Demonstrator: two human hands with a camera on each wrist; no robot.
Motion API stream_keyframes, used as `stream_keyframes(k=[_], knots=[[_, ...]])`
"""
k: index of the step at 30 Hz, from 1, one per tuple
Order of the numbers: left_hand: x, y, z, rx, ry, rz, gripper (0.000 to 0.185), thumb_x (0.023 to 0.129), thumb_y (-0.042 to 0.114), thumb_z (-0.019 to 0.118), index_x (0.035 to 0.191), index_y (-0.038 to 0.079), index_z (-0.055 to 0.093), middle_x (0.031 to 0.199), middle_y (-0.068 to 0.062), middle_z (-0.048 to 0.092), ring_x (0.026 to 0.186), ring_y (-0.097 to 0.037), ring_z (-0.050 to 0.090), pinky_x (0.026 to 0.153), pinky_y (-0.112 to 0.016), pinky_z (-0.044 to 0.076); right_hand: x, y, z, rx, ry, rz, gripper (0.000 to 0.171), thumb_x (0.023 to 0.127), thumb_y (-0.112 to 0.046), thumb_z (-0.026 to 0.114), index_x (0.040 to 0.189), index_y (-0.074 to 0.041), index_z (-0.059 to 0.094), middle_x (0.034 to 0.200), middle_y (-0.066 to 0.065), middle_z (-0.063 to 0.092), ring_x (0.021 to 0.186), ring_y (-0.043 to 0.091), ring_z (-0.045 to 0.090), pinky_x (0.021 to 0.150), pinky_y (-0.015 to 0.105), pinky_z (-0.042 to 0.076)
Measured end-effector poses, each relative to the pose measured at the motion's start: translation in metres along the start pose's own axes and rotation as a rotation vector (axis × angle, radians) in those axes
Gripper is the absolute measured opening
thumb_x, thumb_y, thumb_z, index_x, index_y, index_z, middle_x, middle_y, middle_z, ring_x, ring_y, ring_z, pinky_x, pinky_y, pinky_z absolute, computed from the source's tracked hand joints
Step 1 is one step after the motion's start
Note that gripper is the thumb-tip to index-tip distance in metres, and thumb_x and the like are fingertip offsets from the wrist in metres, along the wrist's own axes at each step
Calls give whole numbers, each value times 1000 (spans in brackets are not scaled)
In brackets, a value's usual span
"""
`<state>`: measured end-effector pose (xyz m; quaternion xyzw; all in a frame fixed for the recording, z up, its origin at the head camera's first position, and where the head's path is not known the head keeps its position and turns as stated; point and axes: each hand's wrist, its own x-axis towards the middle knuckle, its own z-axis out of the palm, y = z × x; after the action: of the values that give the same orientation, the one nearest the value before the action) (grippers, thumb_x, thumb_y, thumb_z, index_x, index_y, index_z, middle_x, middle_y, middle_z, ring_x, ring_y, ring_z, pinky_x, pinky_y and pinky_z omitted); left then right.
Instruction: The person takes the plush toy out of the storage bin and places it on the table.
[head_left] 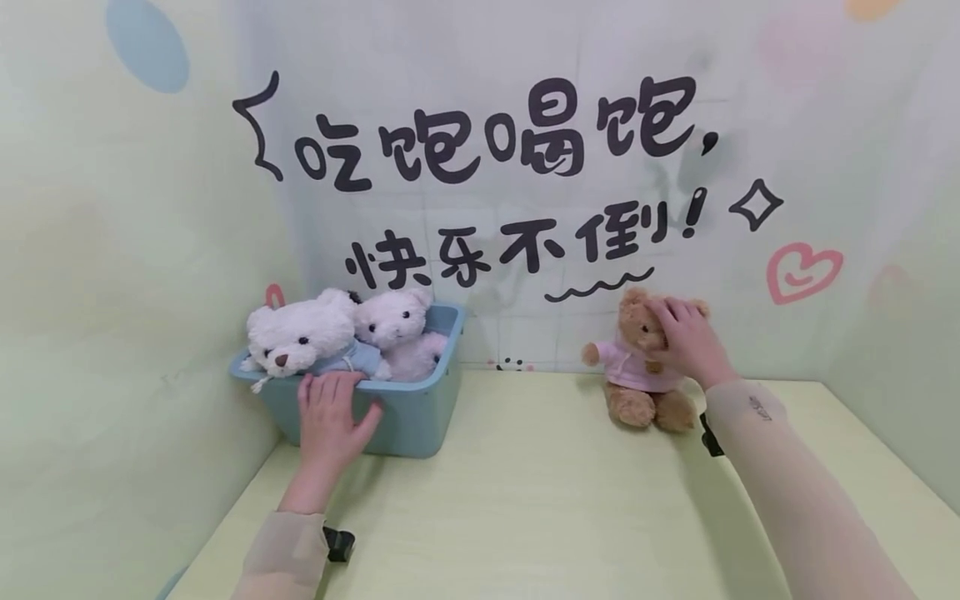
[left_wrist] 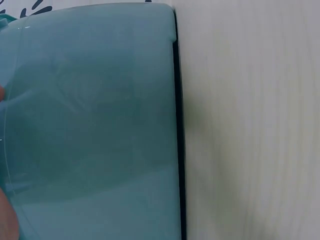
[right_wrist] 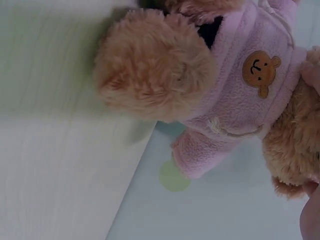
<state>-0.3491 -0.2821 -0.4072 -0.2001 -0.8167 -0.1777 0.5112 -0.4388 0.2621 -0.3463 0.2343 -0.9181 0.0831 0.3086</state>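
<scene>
My right hand (head_left: 693, 340) grips the head of a brown teddy bear (head_left: 633, 407) in a pink hoodie, at the table's right rear. The right wrist view shows the bear's furry foot (right_wrist: 155, 65) close to the tabletop; whether it touches is hard to tell. At the left, my left hand (head_left: 330, 421) holds the front rim of a blue-green plastic bin (head_left: 416, 421), fingertips over the edge and thumb against the outside. Inside the bin lie a white teddy bear (head_left: 307, 329) in a blue top and a pale pink teddy bear (head_left: 386, 321).
The pale table (head_left: 525, 500) runs back to a wall banner (head_left: 510, 325) with large dark lettering. Side walls (head_left: 135, 292) bound the space left and right. A black strap piece (head_left: 340, 544) sits at the left wrist.
</scene>
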Motion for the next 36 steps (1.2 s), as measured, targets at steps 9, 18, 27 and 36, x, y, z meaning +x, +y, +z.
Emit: stream_keyframes(k=[9, 18, 27, 36], knots=[[-1, 0, -1, 9, -9, -4, 38, 79, 29, 57, 105, 2, 56, 99, -16, 55, 98, -40, 46, 101, -62, 20, 2, 2, -7, 39, -51, 50, 81, 74, -27, 83, 141, -11, 41, 135, 21, 44, 120, 48, 40, 101, 63, 27], [1, -1, -1, 8, 6, -7, 38, 78, 29, 57, 104, 1, 57, 97, -16, 54, 96, -39, 47, 101, -63, 20, -1, 4, -14, 72, -118, 72, 79, 79, -28, 80, 143, -6, 41, 146, 19, 37, 130, 44, 36, 102, 60, 32], [-1, -1, -5, 4, 8, -10, 38, 78, 30, 56, 104, 1, 56, 98, -17, 54, 97, -40, 46, 101, -63, 20, -8, 1, -17, 74, -185, 81, 72, 82, -21, 75, 142, -4, 41, 146, 20, 36, 123, 48, 44, 97, 62, 36], [-2, -1, -10, -6, 1, -1, 38, 78, 28, 57, 104, 2, 57, 98, -17, 55, 97, -39, 47, 101, -63, 20, 7, -22, -33, 59, -179, 79, 79, 82, -29, 76, 145, -3, 37, 147, 23, 36, 128, 49, 38, 102, 62, 30]])
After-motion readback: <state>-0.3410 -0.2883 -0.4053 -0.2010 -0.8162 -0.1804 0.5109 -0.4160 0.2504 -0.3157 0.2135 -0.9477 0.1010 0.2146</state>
